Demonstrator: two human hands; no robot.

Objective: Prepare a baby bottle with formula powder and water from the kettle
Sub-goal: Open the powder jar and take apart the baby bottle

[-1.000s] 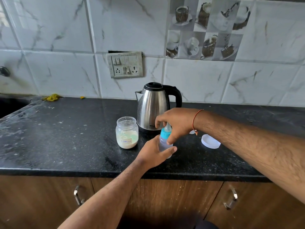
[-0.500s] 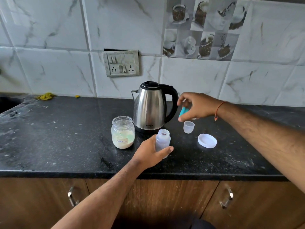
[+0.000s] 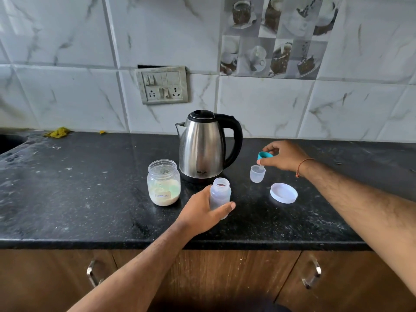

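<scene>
Head view shows the black bench (image 3: 67, 199) running wide under you, with the steel kettle (image 3: 203, 145) standing near the back wall. In front of it to the left sits the open formula jar (image 3: 163, 183), partly filled with powder; its white lid (image 3: 283, 192) lies flat to the right. Your left hand (image 3: 200, 212) has its grip wrapped around the uncapped bottle (image 3: 220, 194), upright on the bench just ahead of the kettle. Your right hand (image 3: 283, 156) pinches the teal nipple ring (image 3: 264, 155) over the clear cap (image 3: 257, 173), the nipple tip at the cap's mouth.

Park the ring in or beside that cap (nipple kept off the dusty stone, I'd judge), then let go cleanly. Keep the bottle steadied; it looks light and tippy.

Open room lies right of the lid. The bottle stands nearer the front edge, so don't drag it toward you.
</scene>
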